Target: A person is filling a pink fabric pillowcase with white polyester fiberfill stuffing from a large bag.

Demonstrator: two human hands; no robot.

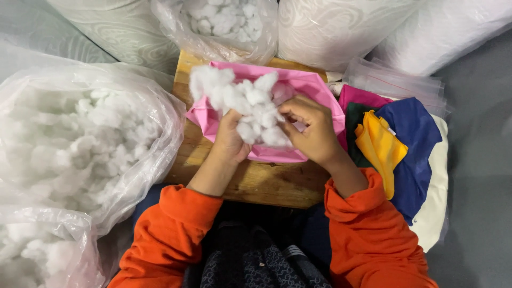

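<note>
A clump of white fluffy stuffing sits at the mouth of a pink fabric cover lying on a wooden board. My left hand grips the stuffing from below, by the cover's near edge. My right hand pinches the right side of the same clump, its fingers over the pink cover's opening. Both arms wear orange sleeves.
A big clear plastic bag of white stuffing fills the left side, another stands behind the board. Folded cloths in blue, yellow, magenta and cream lie stacked at the right. White patterned pillows lean at the back.
</note>
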